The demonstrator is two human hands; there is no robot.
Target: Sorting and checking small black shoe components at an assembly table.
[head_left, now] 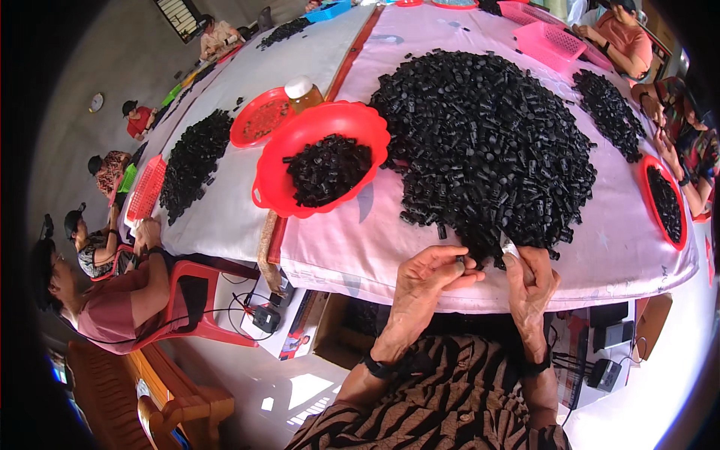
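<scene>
A large heap of small black cylindrical plastic pieces (487,142) covers the cloth-covered table in front of me. At its near edge, my left hand (426,277) pinches one small black plastic piece (469,262) between thumb and fingertips. My right hand (531,279) is closed round a small silvery blade (508,244), its tip by the heap's edge. The fingers hide most of the blade's handle. A red scalloped basin (274,169), partly filled with black pieces, sits left of the heap.
Behind the basin stand a red plate (244,135) with small bits and a jar with a white lid (301,91). A pink basket (551,43) lies at the far right. Co-workers sit along both sides; a red chair (191,300) is at left.
</scene>
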